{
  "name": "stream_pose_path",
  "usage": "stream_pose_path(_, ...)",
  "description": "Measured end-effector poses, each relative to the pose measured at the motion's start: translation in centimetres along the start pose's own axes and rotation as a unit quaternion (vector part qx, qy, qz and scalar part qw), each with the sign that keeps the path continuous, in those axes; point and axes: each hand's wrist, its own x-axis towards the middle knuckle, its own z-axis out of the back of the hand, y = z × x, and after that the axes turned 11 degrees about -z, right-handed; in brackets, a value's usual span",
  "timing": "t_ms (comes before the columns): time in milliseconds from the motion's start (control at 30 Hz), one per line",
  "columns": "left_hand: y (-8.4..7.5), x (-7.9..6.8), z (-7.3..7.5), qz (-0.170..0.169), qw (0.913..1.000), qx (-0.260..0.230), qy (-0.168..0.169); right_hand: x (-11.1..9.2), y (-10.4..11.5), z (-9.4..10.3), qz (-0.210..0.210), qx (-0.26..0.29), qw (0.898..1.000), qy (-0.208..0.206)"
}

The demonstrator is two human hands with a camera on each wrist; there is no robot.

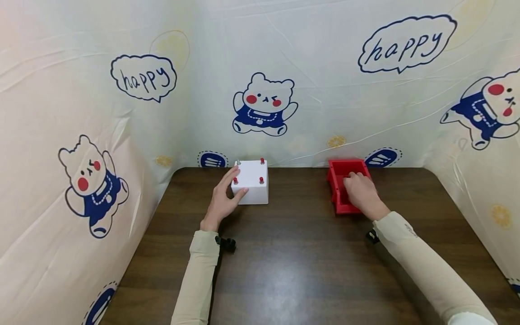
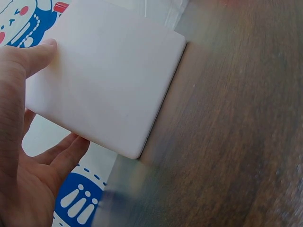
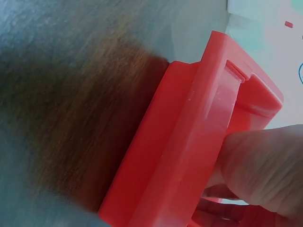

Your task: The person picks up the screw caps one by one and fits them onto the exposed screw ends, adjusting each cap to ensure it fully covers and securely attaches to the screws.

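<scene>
A white box [image 1: 253, 194] stands on the table's far side, left of centre. My left hand [image 1: 222, 198] grips its left part, the thumb against the front face and the fingers at the left side. Near the top corners, three small posts with red tops [image 1: 262, 180] stand up; the back-left post [image 1: 238, 162] looks bare and metallic. My right hand [image 1: 360, 192] reaches down into a red bin [image 1: 344, 209] to the right. Its fingers are mostly hidden behind the wall of the bin in the right wrist view, and I cannot tell what they hold.
The brown wooden table [image 1: 280, 262] stretches in front of both arms. A patterned curtain [image 1: 325, 113] hangs right behind the box and bin and along both sides. Black wrist cameras [image 1: 226, 244] sit below the hands.
</scene>
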Motion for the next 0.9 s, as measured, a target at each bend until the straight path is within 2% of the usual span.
stream_pose_path(233, 0.0, 0.1, 0.0, 0.0, 1.0, 0.0, -0.001, 0.1, 0.0, -0.3, -0.012, -0.005, 1.0, 0.017)
stream_pose_path(500, 0.0, -0.1, 0.0, -0.001, 1.0, 0.001, -0.003, 0.0, 0.5, -0.9, -0.035, 0.007, 0.999, 0.01)
stream_pose_path(900, 0.4, 0.0, 0.0, -0.006, 1.0, 0.002, 0.001, 0.7, 0.7, -0.9, -0.071, 0.044, 0.994, 0.075)
